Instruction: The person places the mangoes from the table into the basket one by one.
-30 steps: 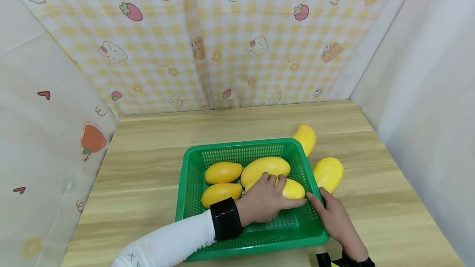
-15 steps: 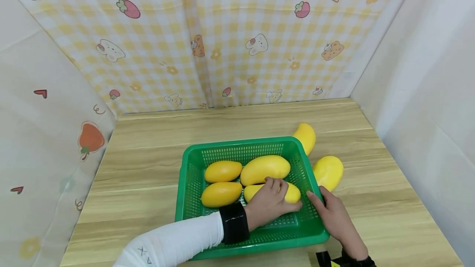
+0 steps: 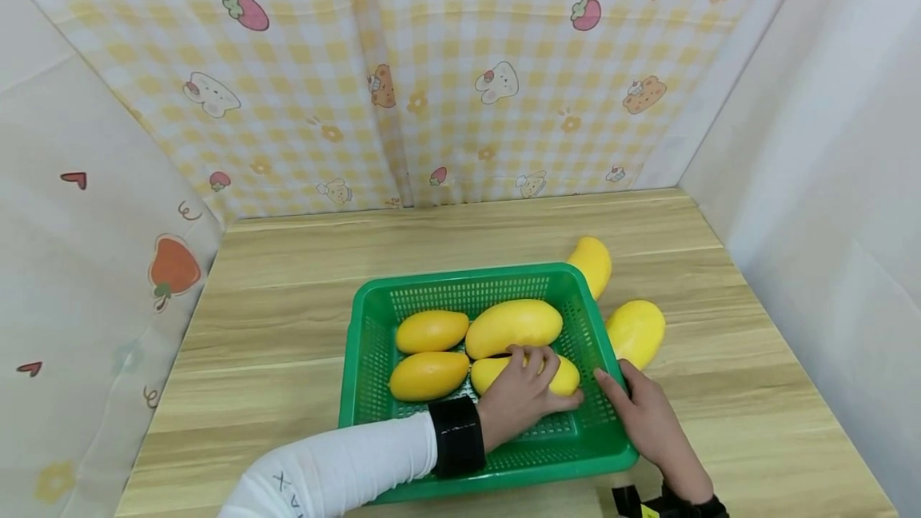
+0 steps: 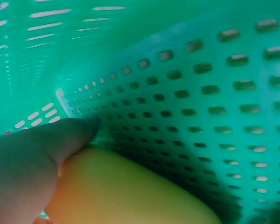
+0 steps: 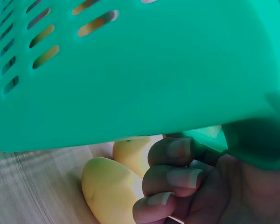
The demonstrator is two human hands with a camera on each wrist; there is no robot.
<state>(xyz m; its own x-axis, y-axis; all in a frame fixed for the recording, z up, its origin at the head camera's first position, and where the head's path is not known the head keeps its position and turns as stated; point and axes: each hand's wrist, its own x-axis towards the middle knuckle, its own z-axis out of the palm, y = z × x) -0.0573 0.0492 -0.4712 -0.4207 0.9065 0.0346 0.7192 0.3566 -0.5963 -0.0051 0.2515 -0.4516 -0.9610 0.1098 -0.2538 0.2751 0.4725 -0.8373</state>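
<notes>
My left hand (image 3: 521,390), in a white sleeve with a black wrist band, holds a yellow mango (image 3: 568,376) low in the green basket (image 3: 460,488). In the left wrist view the thumb (image 4: 60,140) lies along this mango (image 4: 121,191), close to the perforated basket wall (image 4: 196,107). Three other mangoes sit in the basket: a large one (image 3: 514,328) just behind, and two smaller ones (image 3: 432,332) on the left side. My right hand (image 3: 651,418) grips the basket's right rim, thumb on top; in the right wrist view its fingers (image 5: 170,179) curl beneath the edge.
Two more mangoes lie on the wooden table (image 3: 288,278) outside the basket, one (image 3: 636,332) by its right wall and one (image 3: 592,266) behind its back right corner. A checked cloth (image 3: 446,126) hangs at the back, with white sheets (image 3: 827,222) at both sides.
The mango under my left hand has shifted left and now lies lower, in front of the large one. The left hand has edged slightly to the right. My right hand has stayed on the rim.
</notes>
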